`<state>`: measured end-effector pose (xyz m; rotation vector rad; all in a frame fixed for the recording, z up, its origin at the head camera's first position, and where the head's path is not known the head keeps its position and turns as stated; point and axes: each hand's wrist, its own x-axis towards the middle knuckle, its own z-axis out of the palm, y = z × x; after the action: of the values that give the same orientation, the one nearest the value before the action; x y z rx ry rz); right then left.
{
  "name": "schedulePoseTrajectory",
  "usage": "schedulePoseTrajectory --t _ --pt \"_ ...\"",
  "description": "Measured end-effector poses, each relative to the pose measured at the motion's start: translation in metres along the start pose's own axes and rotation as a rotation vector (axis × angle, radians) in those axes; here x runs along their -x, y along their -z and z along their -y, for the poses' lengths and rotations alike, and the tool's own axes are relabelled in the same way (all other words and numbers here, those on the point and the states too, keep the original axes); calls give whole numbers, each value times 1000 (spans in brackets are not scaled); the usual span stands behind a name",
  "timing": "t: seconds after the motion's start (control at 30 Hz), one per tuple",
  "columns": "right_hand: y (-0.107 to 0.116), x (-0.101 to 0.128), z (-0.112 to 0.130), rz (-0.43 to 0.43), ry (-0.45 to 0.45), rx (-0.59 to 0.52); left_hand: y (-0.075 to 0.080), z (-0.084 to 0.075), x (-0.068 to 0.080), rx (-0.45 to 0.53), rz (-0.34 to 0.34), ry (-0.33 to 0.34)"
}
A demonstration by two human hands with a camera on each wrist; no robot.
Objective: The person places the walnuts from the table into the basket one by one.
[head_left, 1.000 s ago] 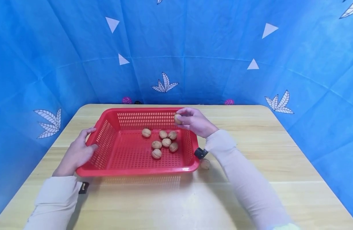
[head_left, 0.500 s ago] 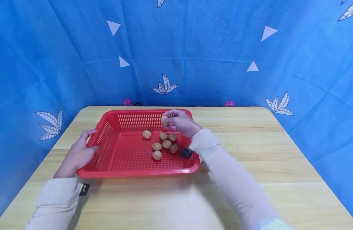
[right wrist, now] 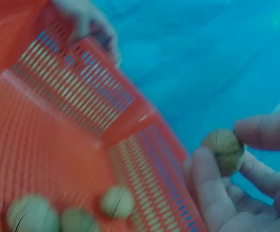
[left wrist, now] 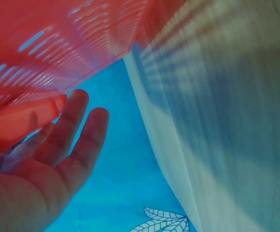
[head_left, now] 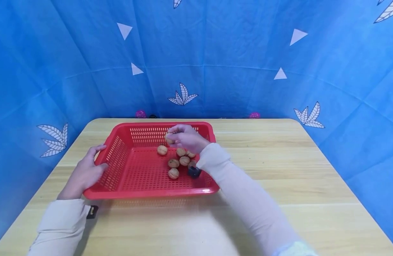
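A red plastic basket (head_left: pixel 145 195) with slotted walls stands on the table. My left hand (head_left: pixel 84 174) holds its left rim, thumb toward the inside; the left wrist view shows fingers (left wrist: pixel 94 135) reaching along under the rim. Between thumb and fingertips my right hand (head_left: pixel 188 138) pinches a walnut (right wrist: pixel 224 151), held above the back part of the basket. Several walnuts lie on the basket floor, among them one apart (head_left: pixel 162 150) and one nearest the front (head_left: pixel 173 173). My right wrist and its black mount partly cover some of the others.
Pale wooden table (head_left: pixel 279 170) extends around the basket, mostly to the right and front. A blue patterned curtain (head_left: pixel 234 53) hangs behind and at both sides. The basket's raised walls surround the walnuts.
My right hand has moved left over the basket with the walnut. The walnut on the table right of the basket is now hidden behind my right arm. My left hand stays put.
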<state>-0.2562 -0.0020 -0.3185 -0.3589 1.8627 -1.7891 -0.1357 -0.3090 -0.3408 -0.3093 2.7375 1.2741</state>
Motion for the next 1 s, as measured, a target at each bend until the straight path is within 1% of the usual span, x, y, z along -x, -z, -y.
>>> schedulePoseTrajectory --t 0.13,0.3,0.4,0.47,0.53,0.67,0.77,0.83,0.87,0.9,1.0 --pt "-5 -3 -9 0 -36 151 0 1 1 -4 -2 3" --pt "-11 -5 -16 -8 -44 235 -1 3 4 -3 -7 8" --pt "-12 -6 -18 -25 -51 328 -3 3 3 0 -6 6" --pt "-12 -7 -19 -40 -58 417 -4 2 2 2 -5 5" --pt "-12 -9 -20 -56 -53 529 -3 0 1 0 -4 8" --pt "-12 -14 -24 -53 7 749 -1 0 -1 -10 -3 9" --pt "-14 -16 -26 -44 47 852 0 1 0 -17 0 5" --pt "-16 -15 -26 -45 40 874 1 2 0 -20 1 2" --pt "-17 -14 -25 -52 18 858 1 2 1 -22 1 0" --pt "-19 -12 -25 -60 -15 816 1 3 1 -25 1 -4" --pt "-21 -6 -22 -87 -121 640 0 2 2 -30 -3 -18"
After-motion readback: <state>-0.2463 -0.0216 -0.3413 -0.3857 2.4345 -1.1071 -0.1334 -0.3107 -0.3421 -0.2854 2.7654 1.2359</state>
